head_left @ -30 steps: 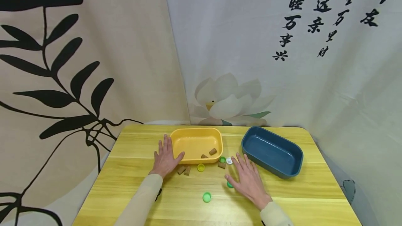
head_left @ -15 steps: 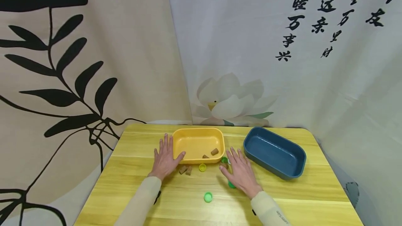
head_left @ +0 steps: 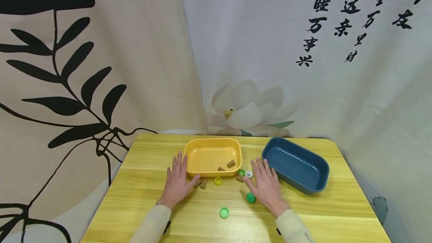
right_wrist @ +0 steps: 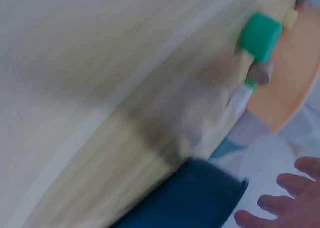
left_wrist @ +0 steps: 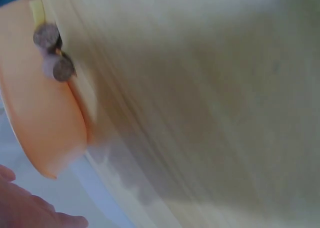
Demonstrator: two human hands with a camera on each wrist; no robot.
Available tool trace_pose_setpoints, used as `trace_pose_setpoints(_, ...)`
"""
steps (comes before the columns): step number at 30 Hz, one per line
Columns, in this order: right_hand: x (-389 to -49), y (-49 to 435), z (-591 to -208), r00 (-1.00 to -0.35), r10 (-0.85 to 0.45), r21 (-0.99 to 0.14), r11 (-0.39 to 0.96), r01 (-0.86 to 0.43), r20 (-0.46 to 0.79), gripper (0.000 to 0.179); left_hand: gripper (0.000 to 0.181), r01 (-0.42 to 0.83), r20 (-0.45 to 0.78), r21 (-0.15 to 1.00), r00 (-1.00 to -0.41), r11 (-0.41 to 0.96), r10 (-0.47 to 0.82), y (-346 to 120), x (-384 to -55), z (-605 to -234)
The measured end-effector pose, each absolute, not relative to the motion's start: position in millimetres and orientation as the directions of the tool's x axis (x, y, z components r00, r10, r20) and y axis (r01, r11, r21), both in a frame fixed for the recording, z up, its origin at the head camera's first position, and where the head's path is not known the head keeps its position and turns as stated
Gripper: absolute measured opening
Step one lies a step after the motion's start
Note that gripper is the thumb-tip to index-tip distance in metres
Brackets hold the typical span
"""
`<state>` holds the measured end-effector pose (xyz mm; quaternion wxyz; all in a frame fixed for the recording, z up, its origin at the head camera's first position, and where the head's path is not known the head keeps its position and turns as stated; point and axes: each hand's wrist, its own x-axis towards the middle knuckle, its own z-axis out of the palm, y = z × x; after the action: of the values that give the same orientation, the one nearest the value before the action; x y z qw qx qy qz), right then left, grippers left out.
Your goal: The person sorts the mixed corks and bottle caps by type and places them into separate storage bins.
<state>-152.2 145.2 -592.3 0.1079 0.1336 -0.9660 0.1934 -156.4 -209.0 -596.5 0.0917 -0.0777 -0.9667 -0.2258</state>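
Observation:
In the head view my left hand (head_left: 177, 183) has straight, spread fingers beside the left end of a yellow tray (head_left: 191, 149). Whether its fingertips touch the rim I cannot tell. Two brown corks (head_left: 203, 184) lie near its thumb. My right hand (head_left: 267, 186), fingers extended, is between that tray and a blue tray (head_left: 320, 186), holding nothing. Around it are a white bottle cap (head_left: 248, 174), a small green cap (head_left: 241, 172), a cork (head_left: 240, 179) and a darker green cap (head_left: 250, 198). A yellow cap (head_left: 218, 180) sits before the yellow tray.
Inside the yellow tray lie two corks (head_left: 231, 164). A light green cap (head_left: 224, 213) is on the wooden table (head_left: 189, 220) nearer to me. Printed cloth (head_left: 152, 66) hangs behind the table's far edge.
My right hand shifted left over the white cap, then back right, uncovering it and the darker green cap. My left hand slid slightly toward me. The camera view turned a little.

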Motion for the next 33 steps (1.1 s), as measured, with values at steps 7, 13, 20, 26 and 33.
trace_pose_setpoints(7,-144.1,200.5,-579.6,-0.937,-0.097,-0.341,0.915,-0.216,0.335,0.071,0.097,0.225,0.233,0.438,-0.964,0.87,0.132,-200.5,-139.7,-597.3)
trace_pose_setpoints(13,-141.4,254.8,-579.0,-0.938,0.049,-0.379,0.921,-0.09,0.343,0.07,0.092,0.243,0.26,0.419,-0.955,0.875,0.141,-193.1,-129.7,-596.8)
trace_pose_setpoints(20,-137.8,295.9,-585.1,-0.953,0.192,-0.427,0.901,0.077,0.233,0.07,0.086,0.294,0.301,0.436,-0.938,0.851,0.17,-177.6,-120.4,-595.2)
trace_pose_setpoints(26,-141.1,313.9,-590.3,-0.943,0.326,-0.488,0.836,0.252,0.071,0.08,0.084,0.319,0.324,0.42,-0.927,0.849,0.188,-170.2,-114.4,-596.1)
trace_pose_setpoints(33,-144.5,321.9,-593.5,-0.931,0.359,-0.528,0.78,0.335,-0.061,0.09,0.083,0.333,0.328,0.399,-0.922,0.854,0.206,-171.8,-112.0,-598.1)
